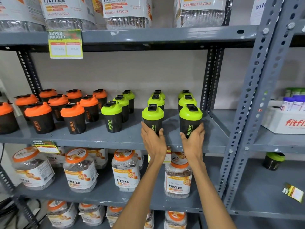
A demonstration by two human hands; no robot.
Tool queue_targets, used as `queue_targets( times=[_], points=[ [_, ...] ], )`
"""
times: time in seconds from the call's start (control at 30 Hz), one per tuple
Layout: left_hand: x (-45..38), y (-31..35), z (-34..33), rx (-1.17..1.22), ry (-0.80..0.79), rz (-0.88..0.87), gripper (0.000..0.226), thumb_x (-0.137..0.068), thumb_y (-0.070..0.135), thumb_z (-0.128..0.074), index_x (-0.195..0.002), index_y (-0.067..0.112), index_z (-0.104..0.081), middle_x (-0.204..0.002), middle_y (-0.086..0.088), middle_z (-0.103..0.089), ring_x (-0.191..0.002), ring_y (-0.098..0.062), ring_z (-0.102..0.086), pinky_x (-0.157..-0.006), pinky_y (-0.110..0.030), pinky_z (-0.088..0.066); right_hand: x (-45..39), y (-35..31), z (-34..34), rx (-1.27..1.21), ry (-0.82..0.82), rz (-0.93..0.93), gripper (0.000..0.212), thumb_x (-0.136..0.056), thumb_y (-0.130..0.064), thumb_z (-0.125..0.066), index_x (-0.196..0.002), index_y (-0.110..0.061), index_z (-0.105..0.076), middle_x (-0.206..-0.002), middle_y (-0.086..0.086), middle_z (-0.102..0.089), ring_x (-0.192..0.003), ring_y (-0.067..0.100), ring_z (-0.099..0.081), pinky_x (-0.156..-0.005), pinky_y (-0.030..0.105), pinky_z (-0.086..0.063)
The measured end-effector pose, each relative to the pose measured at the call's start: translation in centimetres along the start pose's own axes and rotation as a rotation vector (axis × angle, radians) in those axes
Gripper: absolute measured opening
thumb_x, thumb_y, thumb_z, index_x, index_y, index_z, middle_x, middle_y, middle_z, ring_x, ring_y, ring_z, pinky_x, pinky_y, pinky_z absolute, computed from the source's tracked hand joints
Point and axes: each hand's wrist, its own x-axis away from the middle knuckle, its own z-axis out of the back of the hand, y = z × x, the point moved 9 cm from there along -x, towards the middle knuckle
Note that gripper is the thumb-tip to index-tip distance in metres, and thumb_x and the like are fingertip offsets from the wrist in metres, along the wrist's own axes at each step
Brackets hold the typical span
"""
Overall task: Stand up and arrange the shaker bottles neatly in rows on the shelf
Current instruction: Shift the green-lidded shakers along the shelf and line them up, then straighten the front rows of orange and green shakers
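Observation:
Black shaker bottles stand upright on the grey middle shelf. Several with orange lids fill the left part in slanted rows. Three rows of green-lidded ones run front to back on the right. My left hand grips the base of the front green-lidded bottle in the middle row. My right hand grips the base of the front green-lidded bottle in the rightmost row. Both bottles rest on the shelf near its front edge. A third green row stands to the left of my hands.
Large Fitfizz jars fill the shelves above and below. A perforated grey upright bounds the shelf on the right. Beyond it, one green-lidded shaker stands on a lower shelf, and a white Fitfizz box sits higher up. Price tags hang from shelf edges.

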Motion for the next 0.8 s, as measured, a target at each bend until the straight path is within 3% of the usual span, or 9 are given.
queue_targets(
  times=[0.3, 0.4, 0.53, 0.67, 0.8],
  points=[
    [0.1, -0.1, 0.0, -0.011, -0.01, -0.016, 0.087, -0.091, 0.03, -0.064, -0.154, 0.004, -0.009, -0.152, -0.015, -0.036, -0.14, -0.032, -0.034, -0.111, -0.045, -0.039, 0.3, 0.0, -0.1, 0.03, -0.026, 0.023, 0.096, -0.083, -0.016, -0.073, -0.152, -0.001, -0.008, -0.144, 0.022, -0.033, -0.132, 0.039, -0.041, -0.106, 0.045, -0.042],
    [0.3, 0.0, 0.1, 0.021, -0.035, -0.018, 0.097, -0.089, 0.034, -0.067, -0.155, 0.004, -0.003, -0.16, -0.014, -0.026, -0.146, -0.03, -0.026, -0.116, -0.043, -0.033, 1.5, -0.4, 0.9, -0.008, 0.013, 0.043, 0.098, -0.084, -0.021, -0.073, -0.153, -0.005, -0.005, -0.145, 0.02, -0.029, -0.129, 0.038, -0.045, -0.102, 0.044, -0.047],
    [1.9, -0.1, 2.9, 0.145, -0.037, -0.086, 0.094, -0.089, 0.044, -0.065, -0.156, 0.014, -0.006, -0.164, -0.005, -0.017, -0.15, -0.019, -0.017, -0.121, -0.035, -0.023, 5.8, -2.2, 2.5, -0.103, 0.112, 0.173, 0.069, -0.091, -0.022, -0.063, -0.148, -0.01, -0.026, -0.141, 0.012, -0.039, -0.126, 0.025, -0.047, -0.1, 0.028, -0.041],
    [3.5, -2.8, 9.3, 0.181, 0.06, -0.205, 0.067, -0.095, 0.043, -0.056, -0.152, 0.023, -0.026, -0.159, 0.003, -0.032, -0.145, -0.009, -0.027, -0.118, -0.031, -0.027, 11.0, -5.8, 0.9, -0.242, 0.133, 0.331, 0.037, -0.091, -0.013, -0.06, -0.127, -0.012, -0.051, -0.121, -0.004, -0.055, -0.112, 0.017, -0.058, -0.093, 0.038, -0.052],
    [0.4, -6.1, 16.5, 0.069, 0.176, -0.33, 0.061, -0.098, 0.036, -0.054, -0.151, 0.02, -0.029, -0.159, 0.0, -0.031, -0.147, -0.009, -0.026, -0.12, -0.03, -0.025, 14.3, -11.1, -4.1, -0.276, 0.098, 0.396, 0.025, -0.089, -0.009, -0.061, -0.114, -0.011, -0.059, -0.109, -0.002, -0.061, -0.101, 0.016, -0.062, -0.089, 0.029, -0.051]
  ],
)
